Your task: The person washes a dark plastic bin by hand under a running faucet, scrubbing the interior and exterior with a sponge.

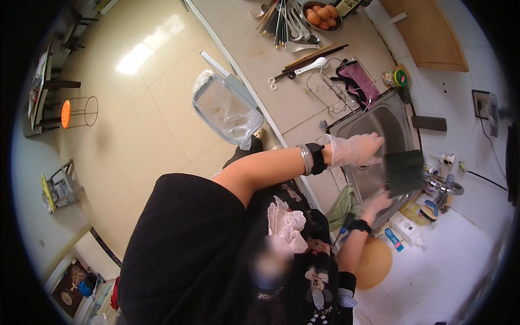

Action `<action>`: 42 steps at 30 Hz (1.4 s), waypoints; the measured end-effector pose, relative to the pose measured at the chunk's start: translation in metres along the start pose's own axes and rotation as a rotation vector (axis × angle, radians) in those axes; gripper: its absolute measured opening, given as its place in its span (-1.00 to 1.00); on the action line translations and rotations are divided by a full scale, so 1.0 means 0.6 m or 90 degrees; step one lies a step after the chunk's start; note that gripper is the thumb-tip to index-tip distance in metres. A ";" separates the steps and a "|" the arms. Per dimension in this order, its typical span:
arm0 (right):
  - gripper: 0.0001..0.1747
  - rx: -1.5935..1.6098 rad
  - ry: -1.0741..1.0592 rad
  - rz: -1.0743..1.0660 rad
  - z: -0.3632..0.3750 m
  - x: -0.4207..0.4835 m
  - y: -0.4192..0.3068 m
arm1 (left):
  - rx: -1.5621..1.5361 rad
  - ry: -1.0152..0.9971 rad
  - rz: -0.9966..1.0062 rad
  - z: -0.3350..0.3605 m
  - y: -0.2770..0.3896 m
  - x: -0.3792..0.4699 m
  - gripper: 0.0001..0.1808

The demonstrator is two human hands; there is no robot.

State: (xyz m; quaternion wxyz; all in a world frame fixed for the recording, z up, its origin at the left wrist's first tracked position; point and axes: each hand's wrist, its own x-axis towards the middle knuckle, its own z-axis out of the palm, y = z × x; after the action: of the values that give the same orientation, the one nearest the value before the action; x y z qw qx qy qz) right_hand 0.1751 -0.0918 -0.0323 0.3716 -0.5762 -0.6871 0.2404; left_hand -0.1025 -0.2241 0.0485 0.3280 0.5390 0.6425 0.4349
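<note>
My left hand point(359, 150), in a clear plastic glove, is above the steel sink point(361, 178), its fingers bent near the upper left corner of a dark green rectangular sheet or board point(403, 174). Blur hides whether they touch it. Lower down, my right hand point(378, 204) grips that green piece by its lower left edge. It is blurred by motion and extends over the sink towards the chrome faucet point(440, 187). A green cloth point(343, 207) lies at the sink's near edge, beside my right forearm.
Dish soap bottles point(406, 229) and a brush stand right of the sink. On the counter left of it are a wire rack point(341, 87), a white spoon point(310, 66), chopsticks, utensils and a bowl of eggs point(323, 17). A lined grey bin point(227, 109) hangs at the counter's front edge.
</note>
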 end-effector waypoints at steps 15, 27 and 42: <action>-0.74 0.174 -0.054 0.038 -0.082 0.088 -0.212 | -0.027 0.081 0.158 -0.048 -0.004 0.033 -0.51; -0.46 0.176 -0.388 0.388 -0.004 -0.020 -0.220 | 0.031 -0.201 -0.175 -0.036 0.017 0.009 -0.13; -0.64 0.182 -0.347 -0.076 -0.209 0.036 -0.471 | -0.384 -0.155 -0.164 -0.103 0.096 0.063 -0.63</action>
State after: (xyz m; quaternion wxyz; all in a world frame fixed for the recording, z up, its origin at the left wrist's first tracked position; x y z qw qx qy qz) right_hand 0.0994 -0.1456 0.2633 0.2640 -0.3913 -0.7532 0.4581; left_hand -0.1418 -0.1976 0.1279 0.5988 0.3801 0.5039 0.4930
